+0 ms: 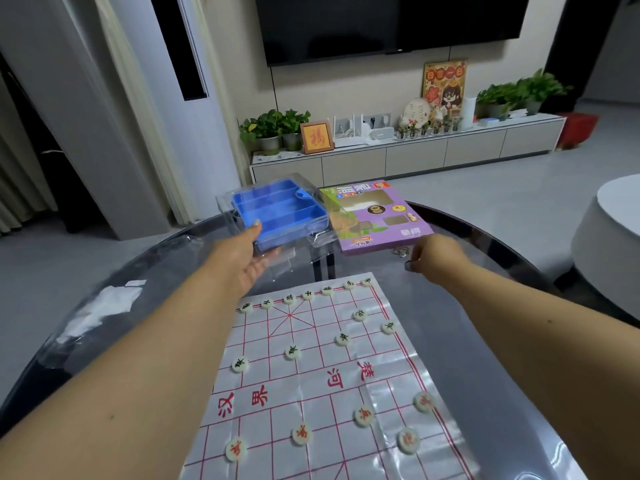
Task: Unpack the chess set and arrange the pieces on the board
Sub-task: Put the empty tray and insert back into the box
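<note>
A white paper board [322, 379] with a red grid lies on the dark round table [491, 299]. White round pieces with dark characters [292, 352] stand in its far rows. Pieces with red characters [363, 416] stand in its near rows. My left hand [249, 258] holds a clear plastic case with an empty blue tray [277, 213] above the table's far side. My right hand [433, 256] hovers with curled fingers near the purple cardboard box [377, 216]; a small dark bit shows at its fingertips, and what it is cannot be told.
A crumpled clear plastic wrapper [104, 306] lies on the table's left side. A small metal ring [400, 251] lies by the purple box. Beyond the table are a TV cabinet [408, 154] with plants and a white seat [609, 244] at right.
</note>
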Motion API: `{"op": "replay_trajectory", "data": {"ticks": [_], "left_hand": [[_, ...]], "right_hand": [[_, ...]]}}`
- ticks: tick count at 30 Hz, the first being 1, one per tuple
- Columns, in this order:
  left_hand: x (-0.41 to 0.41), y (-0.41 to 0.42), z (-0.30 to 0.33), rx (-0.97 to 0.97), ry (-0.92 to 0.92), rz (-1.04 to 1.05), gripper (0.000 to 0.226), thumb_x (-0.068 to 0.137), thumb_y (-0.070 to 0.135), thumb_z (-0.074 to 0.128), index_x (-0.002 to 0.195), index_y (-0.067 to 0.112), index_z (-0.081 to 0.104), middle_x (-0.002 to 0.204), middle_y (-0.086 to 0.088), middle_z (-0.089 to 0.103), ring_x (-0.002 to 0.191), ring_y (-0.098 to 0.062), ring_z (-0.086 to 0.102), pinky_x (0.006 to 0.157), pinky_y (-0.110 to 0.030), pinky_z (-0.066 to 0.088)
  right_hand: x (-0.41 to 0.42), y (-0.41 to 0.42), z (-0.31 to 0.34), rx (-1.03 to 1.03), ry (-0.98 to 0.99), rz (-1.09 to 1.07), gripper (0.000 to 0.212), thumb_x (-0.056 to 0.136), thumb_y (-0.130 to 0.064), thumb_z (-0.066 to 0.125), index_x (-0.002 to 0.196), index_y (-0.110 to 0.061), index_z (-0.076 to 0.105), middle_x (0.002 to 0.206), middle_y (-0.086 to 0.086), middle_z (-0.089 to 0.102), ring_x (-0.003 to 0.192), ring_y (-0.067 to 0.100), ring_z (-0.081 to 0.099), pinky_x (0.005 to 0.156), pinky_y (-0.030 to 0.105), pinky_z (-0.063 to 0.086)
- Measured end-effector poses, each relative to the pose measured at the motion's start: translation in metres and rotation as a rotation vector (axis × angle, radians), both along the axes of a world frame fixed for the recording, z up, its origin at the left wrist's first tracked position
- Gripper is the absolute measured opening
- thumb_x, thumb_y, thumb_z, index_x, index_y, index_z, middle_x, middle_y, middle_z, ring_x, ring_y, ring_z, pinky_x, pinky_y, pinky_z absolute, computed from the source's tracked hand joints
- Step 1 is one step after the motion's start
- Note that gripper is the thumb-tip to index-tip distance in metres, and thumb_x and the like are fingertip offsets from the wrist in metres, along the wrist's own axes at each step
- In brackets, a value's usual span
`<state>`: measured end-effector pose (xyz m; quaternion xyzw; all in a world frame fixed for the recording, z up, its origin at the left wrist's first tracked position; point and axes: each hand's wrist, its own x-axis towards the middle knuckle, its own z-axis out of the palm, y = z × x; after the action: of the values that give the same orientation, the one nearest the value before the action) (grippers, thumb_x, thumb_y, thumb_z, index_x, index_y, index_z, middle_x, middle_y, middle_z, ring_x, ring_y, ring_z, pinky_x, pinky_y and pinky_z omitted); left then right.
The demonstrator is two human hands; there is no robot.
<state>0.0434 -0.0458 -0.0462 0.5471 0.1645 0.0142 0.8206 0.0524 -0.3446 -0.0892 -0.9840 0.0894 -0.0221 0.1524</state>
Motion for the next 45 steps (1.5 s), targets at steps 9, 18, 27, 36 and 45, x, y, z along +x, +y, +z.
{"op": "replay_trajectory", "data": {"ticks": [9, 18, 27, 36, 45], "left_hand": [[-0.014, -0.01, -0.001, 0.02, 0.009, -0.009, 0.018, 0.091, 0.015, 0.062, 0.104, 0.002, 0.06, 0.112, -0.018, 0.068, 0.098, -0.031, 0.069, 0.09, -0.047, 0.054], [-0.025, -0.013, 0.003, 0.045, 0.044, -0.004, 0.023, 0.091, 0.015, 0.062, 0.108, 0.0, 0.058, 0.109, -0.02, 0.069, 0.095, -0.032, 0.07, 0.089, -0.044, 0.055], [-0.029, -0.027, 0.003, 0.053, 0.063, -0.002, 0.029, 0.09, 0.015, 0.064, 0.114, 0.0, 0.057, 0.107, -0.019, 0.069, 0.09, -0.031, 0.071, 0.083, -0.045, 0.057], [-0.031, -0.037, 0.011, 0.005, 0.034, -0.019, 0.031, 0.091, 0.016, 0.063, 0.116, -0.002, 0.057, 0.108, -0.019, 0.069, 0.084, -0.027, 0.072, 0.058, -0.035, 0.06], [-0.028, -0.032, 0.009, -0.006, 0.046, -0.037, 0.028, 0.092, 0.017, 0.062, 0.113, 0.0, 0.057, 0.11, -0.02, 0.068, 0.093, -0.031, 0.071, 0.067, -0.042, 0.061]], "right_hand": [[-0.009, 0.0, 0.004, 0.006, 0.104, 0.037, 0.026, 0.088, -0.033, 0.065, 0.087, -0.008, 0.055, 0.083, 0.005, 0.046, 0.075, 0.022, 0.047, 0.063, 0.025, 0.036], [-0.02, -0.018, 0.018, 0.286, 0.046, -0.069, 0.024, 0.092, -0.026, 0.059, 0.083, -0.004, 0.062, 0.085, 0.015, 0.065, 0.074, 0.024, 0.056, 0.063, 0.026, 0.04], [-0.037, 0.036, 0.1, 0.977, -0.397, 0.177, 0.022, 0.092, -0.019, 0.06, 0.072, -0.01, 0.06, 0.063, 0.003, 0.06, 0.05, 0.01, 0.051, 0.048, 0.022, 0.04], [-0.032, 0.07, 0.09, 0.693, -0.313, 0.328, 0.018, 0.089, -0.026, 0.063, 0.077, -0.015, 0.058, 0.064, -0.004, 0.058, 0.053, 0.008, 0.044, 0.05, 0.024, 0.038], [-0.027, 0.056, 0.08, 0.424, -0.341, 0.418, 0.009, 0.084, -0.029, 0.068, 0.082, -0.021, 0.064, 0.102, 0.001, 0.053, 0.098, 0.016, 0.048, 0.087, 0.03, 0.043]]}}
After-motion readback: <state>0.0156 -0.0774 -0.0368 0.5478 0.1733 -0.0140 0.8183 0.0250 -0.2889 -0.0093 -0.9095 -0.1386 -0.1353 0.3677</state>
